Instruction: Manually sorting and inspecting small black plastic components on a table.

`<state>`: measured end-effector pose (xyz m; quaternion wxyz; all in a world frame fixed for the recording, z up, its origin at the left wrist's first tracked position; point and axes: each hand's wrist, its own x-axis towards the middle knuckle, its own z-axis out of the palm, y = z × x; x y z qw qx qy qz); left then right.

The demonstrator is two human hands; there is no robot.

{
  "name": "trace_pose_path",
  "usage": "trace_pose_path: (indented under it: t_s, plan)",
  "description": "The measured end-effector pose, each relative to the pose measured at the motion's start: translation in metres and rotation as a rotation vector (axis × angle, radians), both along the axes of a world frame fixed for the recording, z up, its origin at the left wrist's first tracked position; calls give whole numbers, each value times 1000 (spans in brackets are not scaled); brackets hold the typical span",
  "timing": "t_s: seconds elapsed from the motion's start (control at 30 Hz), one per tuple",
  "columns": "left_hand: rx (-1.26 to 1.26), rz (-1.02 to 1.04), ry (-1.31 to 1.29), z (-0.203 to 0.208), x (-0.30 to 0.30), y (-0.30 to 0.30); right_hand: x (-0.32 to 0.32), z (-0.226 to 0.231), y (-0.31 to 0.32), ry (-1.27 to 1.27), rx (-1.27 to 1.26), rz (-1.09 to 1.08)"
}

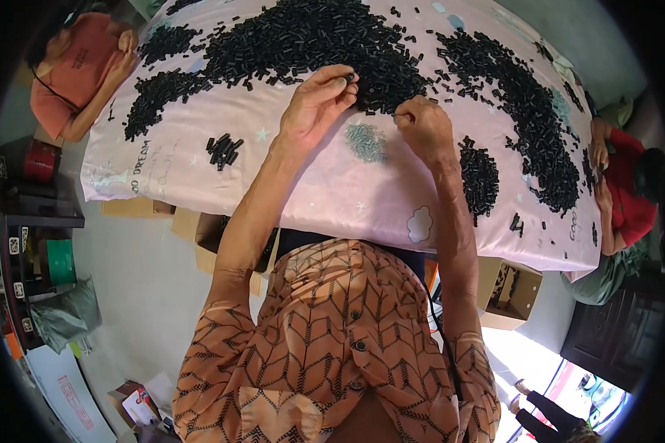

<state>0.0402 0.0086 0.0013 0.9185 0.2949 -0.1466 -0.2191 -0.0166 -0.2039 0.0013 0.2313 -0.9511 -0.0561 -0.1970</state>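
My left hand (318, 105) is raised over the front of the big heap of black pieces, pinching a small black tubular piece (351, 77) between thumb and fingertips. To its right, my right hand (427, 127) is closed, fingers curled together beside the heap's edge; whatever they hold is hidden or too small to make out. Between and just below the hands lies a little pile of thin, pale greenish pieces (366, 142). The large heap of short black cylinders (303, 37) spreads beyond both hands. Another black pile (479, 177) sits by my right forearm.
A pink printed cloth (325, 196) covers the table. A small black cluster (223, 151) lies left of my left forearm. People work at the left (77, 66) and right (628, 184) edges. Open cardboard boxes (524, 303) stand below the table's front edge.
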Motion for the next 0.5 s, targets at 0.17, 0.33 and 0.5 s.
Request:
trace_pose_path:
  t_s: [0.17, 0.33, 0.5]
  plan:
    - [-42, -52, -15, -2, 3, -3, -1, 2, 7, -149, -83, 138]
    - [-27, -39, -16, -6, 2, 5, 7, -12, 29, -211, -111, 276]
    - [-55, -67, -15, -3, 4, -1, 11, -6, 26, -125, -136, 224]
